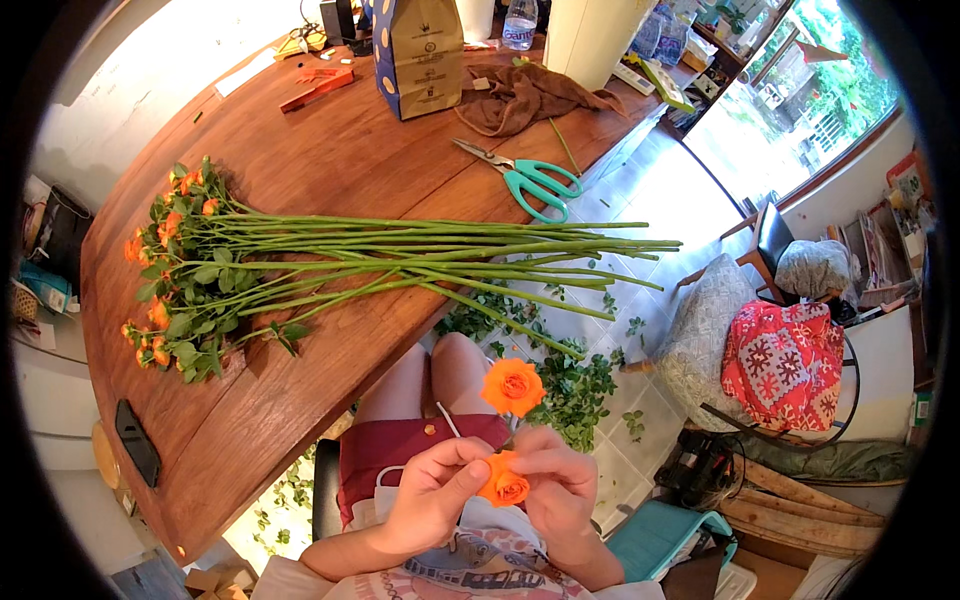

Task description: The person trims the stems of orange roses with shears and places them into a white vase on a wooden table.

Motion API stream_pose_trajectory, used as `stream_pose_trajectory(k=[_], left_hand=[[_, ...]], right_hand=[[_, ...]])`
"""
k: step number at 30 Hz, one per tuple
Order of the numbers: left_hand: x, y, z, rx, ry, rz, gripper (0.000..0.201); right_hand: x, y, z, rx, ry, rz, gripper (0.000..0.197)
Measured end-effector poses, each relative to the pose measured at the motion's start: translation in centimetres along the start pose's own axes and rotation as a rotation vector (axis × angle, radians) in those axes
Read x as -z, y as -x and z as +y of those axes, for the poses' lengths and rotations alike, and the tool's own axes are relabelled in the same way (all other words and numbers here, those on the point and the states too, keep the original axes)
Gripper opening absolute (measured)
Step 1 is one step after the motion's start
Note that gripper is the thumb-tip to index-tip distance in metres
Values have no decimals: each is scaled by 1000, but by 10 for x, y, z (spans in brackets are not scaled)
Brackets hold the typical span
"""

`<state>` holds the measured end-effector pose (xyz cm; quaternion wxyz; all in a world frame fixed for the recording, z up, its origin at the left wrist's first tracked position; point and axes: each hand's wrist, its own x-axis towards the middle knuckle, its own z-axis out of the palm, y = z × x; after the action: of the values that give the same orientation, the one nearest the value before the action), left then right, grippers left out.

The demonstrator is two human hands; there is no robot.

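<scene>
Close to my body, my left hand pinches the edge of an orange rose between thumb and fingers. On that flower's other side, my right hand is closed, its curled fingers against the bloom and its stem. A second orange rose rises just beyond my fingers; its stem is mostly hidden by the right hand. Long-stemmed orange roses lie in a bunch across the wooden table, heads to the left, stems reaching past the edge. Behind them rest scissors with turquoise handles, blades slightly apart.
A paper bag, a brown cloth and a cream bucket stand or lie at the table's back. A phone is near its left end. Cut leaves litter the floor; a chair with a red patterned cushion stands right.
</scene>
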<state>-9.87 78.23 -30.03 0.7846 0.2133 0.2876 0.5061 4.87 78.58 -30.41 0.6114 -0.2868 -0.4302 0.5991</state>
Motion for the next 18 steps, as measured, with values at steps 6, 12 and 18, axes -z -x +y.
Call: stream_pose_trajectory(k=[6, 12, 18], left_hand=[[3, 0, 0, 7, -69, -40, 13], [4, 0, -1, 39, -3, -78, 14], [2, 1, 0, 49, 24, -32, 16]], right_hand=[[2, -3, -9, -59, 134, -83, 33], [1, -4, -11, -67, 205, -88, 34], [-4, 2, -8, -69, 147, 35, 38]])
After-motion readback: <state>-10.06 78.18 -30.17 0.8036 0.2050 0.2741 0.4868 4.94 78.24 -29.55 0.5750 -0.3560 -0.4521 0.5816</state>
